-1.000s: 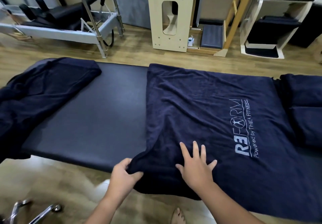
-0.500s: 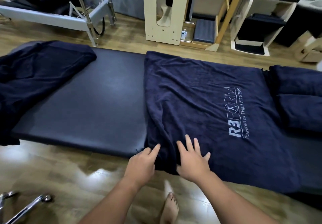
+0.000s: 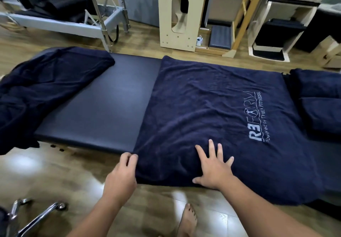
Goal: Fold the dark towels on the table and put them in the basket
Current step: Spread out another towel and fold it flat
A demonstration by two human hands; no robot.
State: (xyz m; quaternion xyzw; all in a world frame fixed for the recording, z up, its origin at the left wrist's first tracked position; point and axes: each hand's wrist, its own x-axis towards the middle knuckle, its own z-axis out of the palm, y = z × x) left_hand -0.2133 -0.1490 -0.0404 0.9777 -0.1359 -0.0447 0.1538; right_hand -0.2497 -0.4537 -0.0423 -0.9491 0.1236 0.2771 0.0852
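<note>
A dark navy towel (image 3: 212,111) with a pale logo lies spread over the right half of the black padded table (image 3: 103,107). Its near edge hangs over the table's front. My left hand (image 3: 122,176) grips the towel's near left corner at the table edge, fingers curled on the cloth. My right hand (image 3: 214,168) rests flat on the towel near the front edge, fingers spread. A second navy towel (image 3: 46,89) lies crumpled at the table's left end and droops over the side. Folded navy towels (image 3: 321,106) sit at the right end. No basket is in view.
Wooden floor lies in front, with my bare foot (image 3: 188,218) below the table edge. Chrome chair legs (image 3: 36,212) stand at the lower left. Behind the table are a metal exercise frame (image 3: 73,21), a wooden panel (image 3: 177,15) and shelving (image 3: 280,24).
My left hand slid left along the front edge and now curls on the towel's corner. My right hand stays flat on the towel, which now lies smoother at the near left corner.
</note>
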